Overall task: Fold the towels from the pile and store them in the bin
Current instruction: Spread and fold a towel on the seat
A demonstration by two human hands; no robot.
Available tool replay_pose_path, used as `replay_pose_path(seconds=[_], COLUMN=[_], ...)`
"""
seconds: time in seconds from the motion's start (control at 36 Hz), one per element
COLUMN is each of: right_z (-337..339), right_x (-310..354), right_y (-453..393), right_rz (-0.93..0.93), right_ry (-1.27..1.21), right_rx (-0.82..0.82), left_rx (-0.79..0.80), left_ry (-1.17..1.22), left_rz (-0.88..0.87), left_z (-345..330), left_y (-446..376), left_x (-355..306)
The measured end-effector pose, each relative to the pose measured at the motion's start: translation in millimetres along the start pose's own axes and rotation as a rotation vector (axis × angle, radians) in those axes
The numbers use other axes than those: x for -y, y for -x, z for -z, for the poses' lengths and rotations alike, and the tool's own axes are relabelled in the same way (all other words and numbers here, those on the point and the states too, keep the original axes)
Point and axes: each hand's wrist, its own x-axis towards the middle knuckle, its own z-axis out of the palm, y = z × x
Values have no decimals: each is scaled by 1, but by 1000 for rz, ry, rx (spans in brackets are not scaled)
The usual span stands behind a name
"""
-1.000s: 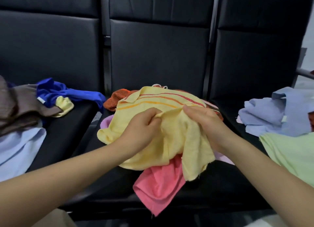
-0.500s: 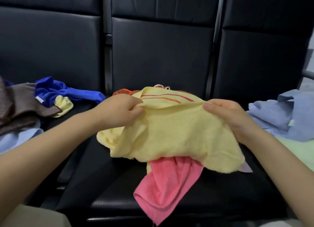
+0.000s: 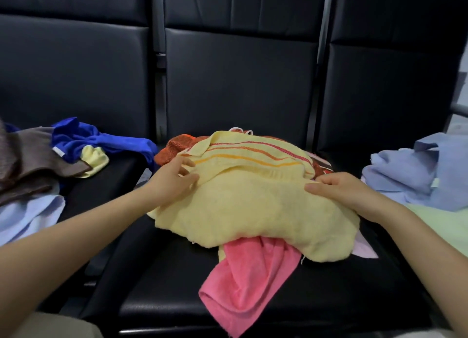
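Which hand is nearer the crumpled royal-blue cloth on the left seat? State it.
Left. The left hand rests on the yellow towel's near-left edge, closest to the blue cloth; the right hand is across the towel.
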Motion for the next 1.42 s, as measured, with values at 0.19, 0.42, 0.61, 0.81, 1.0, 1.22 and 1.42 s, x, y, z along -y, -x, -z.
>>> replay_pose_path(seconds=[0.19,0.42,0.61,0.81,1.0,1.22,1.42], right_z=[-3,-2,-3,-2,4,0,-7], right_x=[-7,-7,-8,-8,3,26,24], right_y=[-5,-5,-6,-4,3,6,0], right_rz=[35,39,6,24,73,113,150], right_ry=[-62,-19,-10,-11,-415,-689,-631], right_rx=[-65,14,29,10,-120,-67,-125], left_rx=[-109,-117,-14,50,27,-132,-103], left_ry=[-249,-373,-397,-321,-219,-170,-254], left_rz=[-511,-415,-377,-363,-297,-360,-369], left_z=[-8,-18,-16,-19,-19,-18,-16], left_y=[9,7,8,9,4,-19,-40], left_x=[0,0,3,-3,-11,-26,-14])
